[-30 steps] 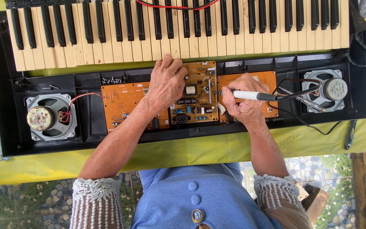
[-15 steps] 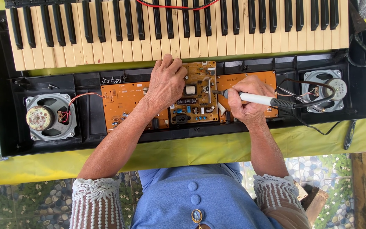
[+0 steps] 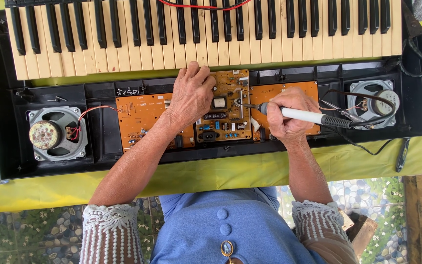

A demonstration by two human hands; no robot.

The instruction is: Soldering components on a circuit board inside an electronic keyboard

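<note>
The soldering iron (image 3: 296, 115) lies across the right side of the opened keyboard, its fine tip down on the middle circuit board (image 3: 225, 105), just beside a small white square component. The right hand (image 3: 289, 117) grips it like a pen, fingers wrapped tight round the white barrel, while the black cord end trails off toward the right speaker (image 3: 372, 102). By the look of it this is the joint-working step: the tip sits on one spot of the board and the grip looks braced for fine work.

Over to the left hand (image 3: 191, 93): it rests palm-down on the board's left edge, fingers curled loosely and holding nothing, pressing the board steady against the black keyboard case (image 3: 103, 161). Flanking that middle board are two plain orange boards (image 3: 140, 115), and beyond them the left speaker (image 3: 57, 134) with its red wire. Above runs the row of yellowed keys (image 3: 123, 49); the whole thing sits on a yellow-green cloth (image 3: 221, 171).

The next move, as I judge it, calls for a steady wrist and a light touch, since small parts crowd close round the tip.
</note>
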